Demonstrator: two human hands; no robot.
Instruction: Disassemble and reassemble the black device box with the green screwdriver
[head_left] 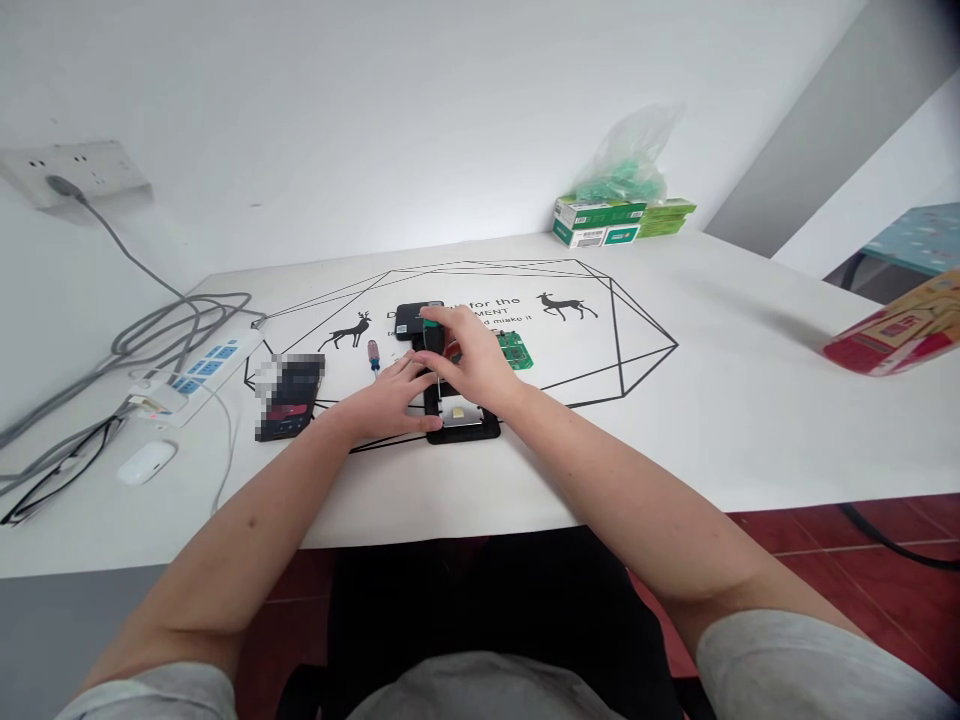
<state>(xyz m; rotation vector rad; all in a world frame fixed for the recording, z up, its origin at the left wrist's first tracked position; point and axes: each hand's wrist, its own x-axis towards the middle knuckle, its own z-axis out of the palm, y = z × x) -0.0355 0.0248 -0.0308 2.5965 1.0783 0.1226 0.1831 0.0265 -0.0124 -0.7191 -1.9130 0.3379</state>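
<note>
A screwdriver (433, 338) with a black and green handle stands nearly upright in my right hand (474, 358), its thin shaft pointing down at a black device casing (466, 433). Inside the casing a silvery metal plate with a small pale square shows. My left hand (388, 402) lies at the casing's left side, fingers stretched and apart, the thumb touching its edge. My hands hide the casing's upper part and whatever the tip touches. Just beyond them lies a flat black part (409, 320) with a label. A green circuit board (516, 351) shows right of my right hand.
A second small screwdriver (373, 355) and a phone (291, 398) lie on the left. Further left are a power strip (217, 365) with cables, a white earbud case (147, 462) and glasses (64, 470). Boxes (600, 222) stand at the wall; a red-yellow package (900, 330) is far right.
</note>
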